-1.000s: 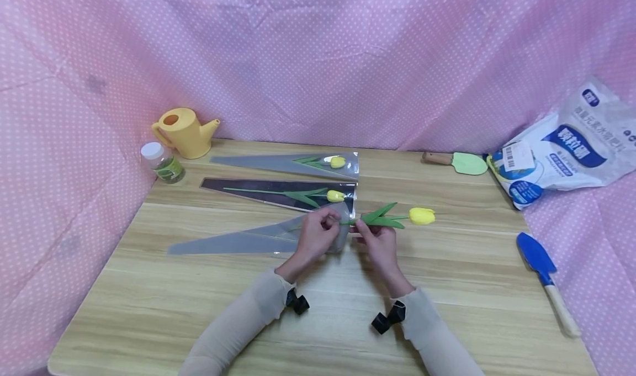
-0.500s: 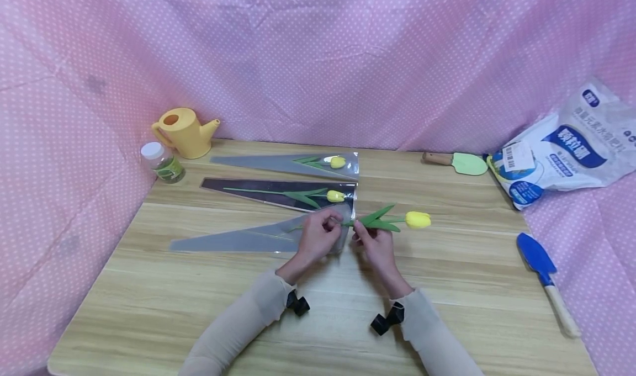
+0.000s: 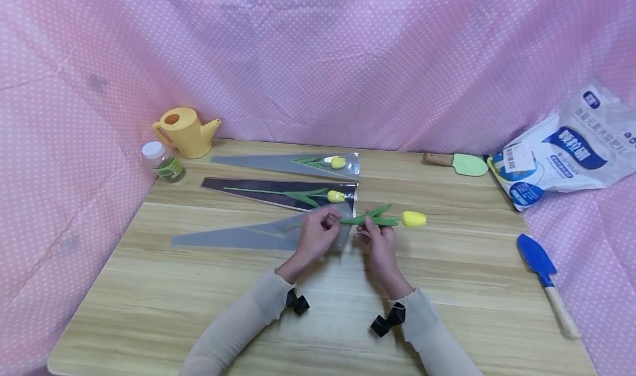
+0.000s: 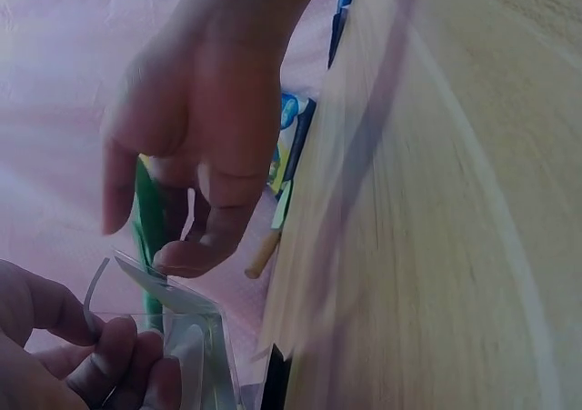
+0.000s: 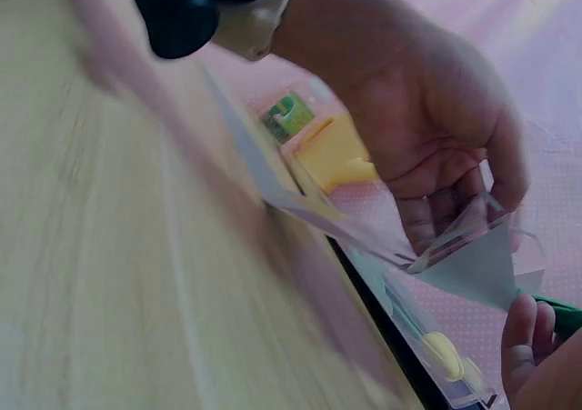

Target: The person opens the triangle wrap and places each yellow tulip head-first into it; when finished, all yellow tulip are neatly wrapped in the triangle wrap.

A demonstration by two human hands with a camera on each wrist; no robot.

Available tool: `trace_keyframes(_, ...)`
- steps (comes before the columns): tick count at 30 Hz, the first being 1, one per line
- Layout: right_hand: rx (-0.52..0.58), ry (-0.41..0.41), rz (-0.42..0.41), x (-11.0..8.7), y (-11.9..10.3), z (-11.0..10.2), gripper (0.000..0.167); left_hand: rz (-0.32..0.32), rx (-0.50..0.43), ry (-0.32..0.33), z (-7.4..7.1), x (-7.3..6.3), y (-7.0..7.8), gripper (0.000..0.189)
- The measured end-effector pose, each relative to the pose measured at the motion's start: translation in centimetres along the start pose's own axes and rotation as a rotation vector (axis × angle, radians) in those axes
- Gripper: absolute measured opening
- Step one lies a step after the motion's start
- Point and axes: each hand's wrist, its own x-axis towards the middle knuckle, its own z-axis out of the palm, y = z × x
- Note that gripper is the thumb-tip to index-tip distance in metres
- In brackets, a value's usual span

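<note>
My left hand (image 3: 318, 235) pinches the wide open end of a translucent grey flower sleeve (image 3: 223, 241), whose narrow tip points left. In the left wrist view the sleeve's clear mouth (image 4: 205, 328) stands spread beside these fingers. With thumb and fingers, my right hand (image 3: 381, 249) grips a yellow tulip (image 3: 414, 218) around its green leaves. The bloom points right, and the lower stem lies inside the sleeve. Beyond the hands, two more sleeves, one dark (image 3: 263, 188) and one grey (image 3: 263, 163), lie flat, each with a yellow tulip inside.
A yellow watering can (image 3: 189, 136) and a white-capped jar (image 3: 164, 163) stand at the back left of the wooden table (image 3: 174, 304). To the right are a light green trowel (image 3: 469, 164), a white printed bag (image 3: 556, 149) and a blue trowel (image 3: 539, 257).
The tulip has moved slightly left, its stem deeper in the sleeve. The right hand's grip has shifted along the leaves toward the bloom. My left hand stays at the sleeve's mouth.
</note>
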Motion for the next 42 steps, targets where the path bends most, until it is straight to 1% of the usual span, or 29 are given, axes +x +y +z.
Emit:
trace_keyframes(1,0.068,0.005,0.006,0.0,-0.1,0.0,0.038,-0.001,0.002,0.003,0.0,0.0,0.0,0.019)
trace_keyframes(3,0.168,0.014,0.01,0.0,-0.2,-0.1,0.03,-0.003,0.006,0.006,-0.1,0.1,0.0,0.019)
trace_keyframes(5,0.226,0.021,0.009,0.0,-0.2,-0.1,0.022,-0.003,0.008,0.007,-0.2,0.1,0.0,0.019)
trace_keyframes(7,0.247,0.028,0.003,0.0,-0.2,-0.2,0.02,-0.006,0.011,0.007,-0.2,0.1,0.1,0.019)
trace_keyframes(12,0.197,0.062,-0.023,0.1,-0.2,-0.2,0.018,-0.003,0.011,0.019,-0.2,0.1,0.2,0.019)
trace_keyframes(16,0.162,0.069,-0.032,0.1,0.0,-0.1,0.014,0.013,0.026,0.027,-0.1,0.0,0.3,0.019)
trace_keyframes(21,0.09,0.091,-0.003,-0.2,0.3,0.3,0.005,0.027,0.038,0.027,0.0,-0.2,0.6,0.019)
trace_keyframes(26,0.03,0.117,0.032,-0.4,0.7,0.6,0.003,0.046,0.04,0.026,0.0,-0.2,0.7,0.018)
trace_keyframes(33,0.013,0.108,0.032,-0.5,0.7,0.7,0.005,0.044,0.048,0.01,0.0,-0.4,1.0,0.018)
trace_keyframes(37,0.004,0.116,0.042,-0.6,0.8,0.8,0.008,0.063,0.066,-0.001,0.1,-0.6,1.1,0.019)
trace_keyframes(42,0.003,0.141,0.044,-0.7,0.9,1.1,0.003,0.072,0.076,-0.009,0.2,-0.8,1.4,0.019)
